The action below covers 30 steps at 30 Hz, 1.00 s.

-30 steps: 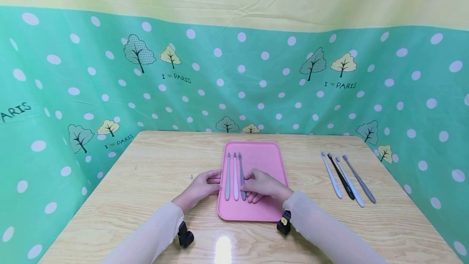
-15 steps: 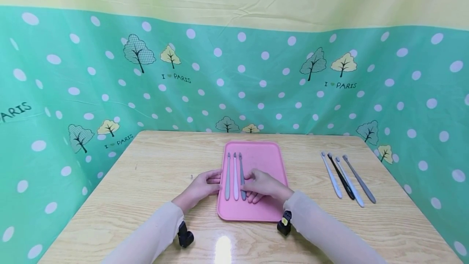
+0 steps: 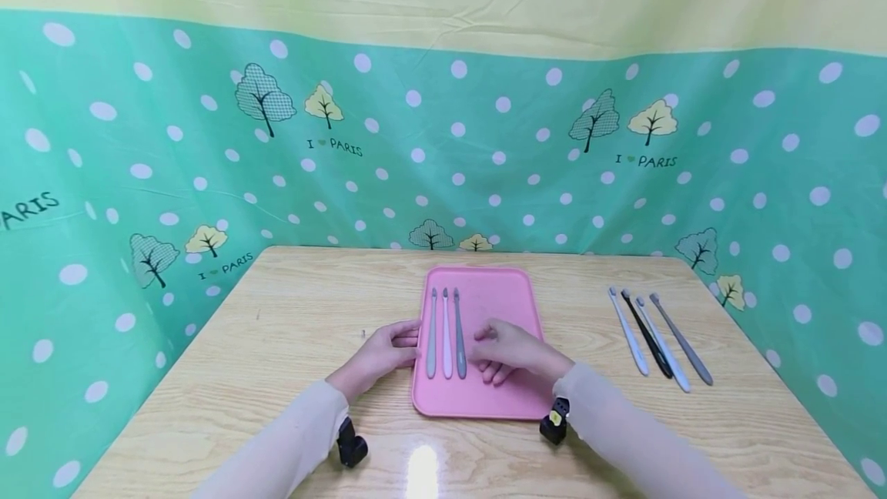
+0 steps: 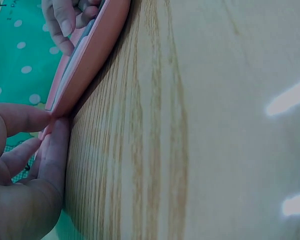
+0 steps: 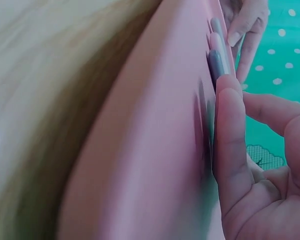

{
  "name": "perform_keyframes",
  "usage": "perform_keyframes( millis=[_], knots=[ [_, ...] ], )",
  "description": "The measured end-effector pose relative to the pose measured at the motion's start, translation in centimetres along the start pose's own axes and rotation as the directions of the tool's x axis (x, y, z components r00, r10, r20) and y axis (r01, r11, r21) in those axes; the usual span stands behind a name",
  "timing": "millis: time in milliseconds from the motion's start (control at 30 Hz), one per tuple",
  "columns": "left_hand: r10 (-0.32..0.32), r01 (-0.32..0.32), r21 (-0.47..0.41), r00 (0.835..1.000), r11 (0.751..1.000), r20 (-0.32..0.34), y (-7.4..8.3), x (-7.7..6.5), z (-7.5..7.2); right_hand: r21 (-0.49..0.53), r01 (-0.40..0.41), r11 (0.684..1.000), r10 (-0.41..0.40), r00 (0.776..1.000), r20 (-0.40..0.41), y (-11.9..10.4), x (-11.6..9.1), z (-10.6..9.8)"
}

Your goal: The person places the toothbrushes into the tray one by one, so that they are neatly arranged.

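On the pink tray (image 3: 485, 399) lie three toothbrushes side by side, heads pointing away: a grey-green toothbrush (image 3: 431, 337), a pale pink toothbrush (image 3: 446, 337) and a dark grey toothbrush (image 3: 460, 333). My left hand (image 3: 381, 356) grips the tray's left edge, and the left wrist view shows its thumb and fingers around the rim. Over the tray, just right of the dark grey toothbrush, my right hand (image 3: 509, 350) has its fingers loosely bent with nothing between them. The right wrist view shows its fingertips close to that toothbrush's handle end.
Several more toothbrushes lie at the right of the wooden table (image 3: 298, 291): a light blue toothbrush (image 3: 627, 331), a black toothbrush (image 3: 647, 333), another light blue one and a grey toothbrush (image 3: 682, 339). A patterned curtain (image 3: 388, 199) hangs behind the table.
My right hand has let go of the dark grey toothbrush and shifted slightly right. The toothbrush stays lying on the tray; my left hand stays at the tray's edge.
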<state>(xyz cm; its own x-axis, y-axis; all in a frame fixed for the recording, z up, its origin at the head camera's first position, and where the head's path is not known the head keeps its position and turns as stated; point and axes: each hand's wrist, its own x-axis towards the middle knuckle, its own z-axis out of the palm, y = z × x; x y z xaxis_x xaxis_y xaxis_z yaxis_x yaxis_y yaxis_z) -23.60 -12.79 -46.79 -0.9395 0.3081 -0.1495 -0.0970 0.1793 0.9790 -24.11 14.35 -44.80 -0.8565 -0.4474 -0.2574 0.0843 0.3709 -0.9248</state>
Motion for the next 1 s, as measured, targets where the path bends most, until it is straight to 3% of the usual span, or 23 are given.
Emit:
perform_keyframes(
  millis=[500, 1000],
  knots=[
    [-0.003, 0.003, -0.031, 1.0, 1.0, 0.004, 0.0, 0.0, 0.0, -0.008, -0.023, 1.0, 0.023, 1.0, -0.011, 0.3, -2.1, -2.8],
    [-0.009, 0.009, -0.028, 1.0, 1.0, 0.0, -0.2, 0.2, -0.2, -0.028, 0.015, 0.999, -0.015, 1.0, 0.005, 1.2, -3.9, -5.8]
  ],
)
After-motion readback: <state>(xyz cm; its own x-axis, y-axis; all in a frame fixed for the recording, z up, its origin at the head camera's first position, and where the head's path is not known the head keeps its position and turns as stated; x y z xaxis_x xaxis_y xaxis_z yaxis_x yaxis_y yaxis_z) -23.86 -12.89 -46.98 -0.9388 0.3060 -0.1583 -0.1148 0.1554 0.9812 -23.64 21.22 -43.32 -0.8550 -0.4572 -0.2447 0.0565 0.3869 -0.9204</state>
